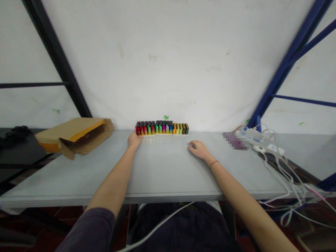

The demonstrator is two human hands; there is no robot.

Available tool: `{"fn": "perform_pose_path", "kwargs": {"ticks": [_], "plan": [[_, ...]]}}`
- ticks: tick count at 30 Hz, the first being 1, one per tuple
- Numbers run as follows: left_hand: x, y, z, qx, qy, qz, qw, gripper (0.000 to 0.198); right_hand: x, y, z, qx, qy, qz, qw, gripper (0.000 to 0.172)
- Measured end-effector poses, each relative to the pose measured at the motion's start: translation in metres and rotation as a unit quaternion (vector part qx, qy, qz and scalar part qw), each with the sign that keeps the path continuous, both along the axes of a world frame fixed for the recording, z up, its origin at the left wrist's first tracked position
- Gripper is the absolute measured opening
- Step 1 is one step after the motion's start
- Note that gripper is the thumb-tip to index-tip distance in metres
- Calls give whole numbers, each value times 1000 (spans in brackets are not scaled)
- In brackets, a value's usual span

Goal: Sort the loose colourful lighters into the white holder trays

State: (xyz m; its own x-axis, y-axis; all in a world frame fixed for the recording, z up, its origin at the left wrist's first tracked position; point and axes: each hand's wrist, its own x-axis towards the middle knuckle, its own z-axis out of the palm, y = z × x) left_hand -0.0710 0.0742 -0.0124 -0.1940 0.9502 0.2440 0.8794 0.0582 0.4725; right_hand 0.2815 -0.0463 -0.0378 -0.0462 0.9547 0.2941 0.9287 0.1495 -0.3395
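Several lighters (145, 128) with black tops stand upright in close rows against the wall, in red, orange and green on the left. The middle group of lighters (164, 127) shows green, purple and blue; the right group of lighters (180, 129) is yellow, orange and dark. Pale low trays (164, 135) edge the front of the rows. My left hand (134, 140) grips the left end of the row at its tray, its fingers partly hidden. To the right of the row, my right hand (198, 149) rests over the table, fingers loosely curved and apart, holding nothing.
An opened brown cardboard box (76, 131) lies on the table's left. On the right are a blurred purplish item (236, 141), a white power strip (253, 134) and tangled white cables (286, 171). Black frame (60, 59) and blue frame (283, 70) posts flank the grey table (162, 171).
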Motion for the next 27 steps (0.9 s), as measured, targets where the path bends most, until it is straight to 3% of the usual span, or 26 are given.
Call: {"fn": "perform_pose_path", "kwargs": {"ticks": [7, 15, 19, 21, 23, 25, 27], "plan": [[10, 19, 7, -37, -16, 4, 999, 41, 0, 0, 0, -9, 1, 5, 1000, 27], [16, 20, 16, -51, -28, 14, 998, 45, -4, -3, 3, -15, -13, 10, 1000, 25], [26, 13, 18, -55, -35, 29, 997, 66, -8, -6, 5, -13, -22, -2, 1000, 26], [37, 3, 12, -47, -27, 49, 997, 80, -10, -7, 5, -10, -23, -11, 1000, 26], [52, -13, 1, -23, -2, 48, 999, 80, -11, -8, 4, -7, -24, -19, 999, 27], [69, -31, -11, 5, 82, -24, 996, 72, -12, -7, 3, -10, -26, -22, 999, 28], [84, -48, -19, -42, 143, -140, 979, 63, -10, -6, 2, -16, -25, -12, 999, 30]]}}
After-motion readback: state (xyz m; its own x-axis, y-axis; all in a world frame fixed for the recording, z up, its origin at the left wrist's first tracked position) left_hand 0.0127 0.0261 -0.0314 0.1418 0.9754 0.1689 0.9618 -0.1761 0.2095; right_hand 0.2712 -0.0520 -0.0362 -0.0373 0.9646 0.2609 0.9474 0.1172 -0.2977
